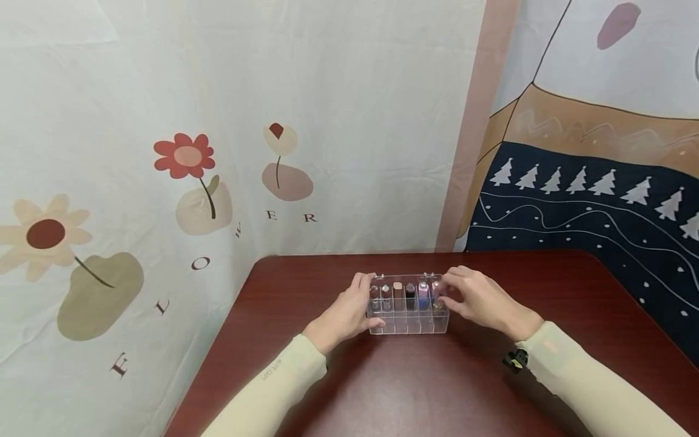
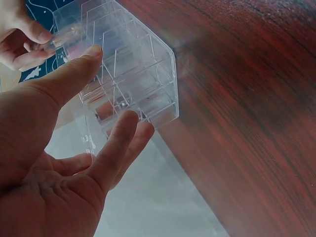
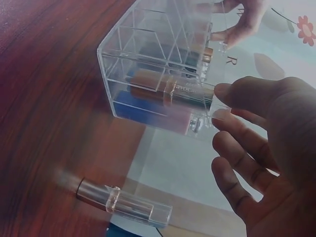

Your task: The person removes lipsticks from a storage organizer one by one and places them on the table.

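A clear lipstick organizer box [image 1: 408, 323], divided into compartments, rests on the table before both hands. Several lipsticks stand in its far row, among them a black one [image 1: 411, 295] and a blue-and-pink one [image 1: 423, 294]. My left hand [image 1: 349, 308] grips the box's left end, thumb at the front and fingers along the far side. At the opposite end, my right hand [image 1: 474, 295] pinches the top of a brownish lipstick [image 3: 170, 90] between thumb and index finger; its lower part sits within a compartment. The other right-hand fingers are spread away from the box.
Another lipstick [image 3: 126, 203] with a clear cap stands on the table beside the box in the right wrist view; the head view hides it. The dark red table [image 1: 393, 388] meets a flower-printed cloth [image 1: 355, 152] at its far edge. A black band [image 1: 515, 360] sits at my right wrist.
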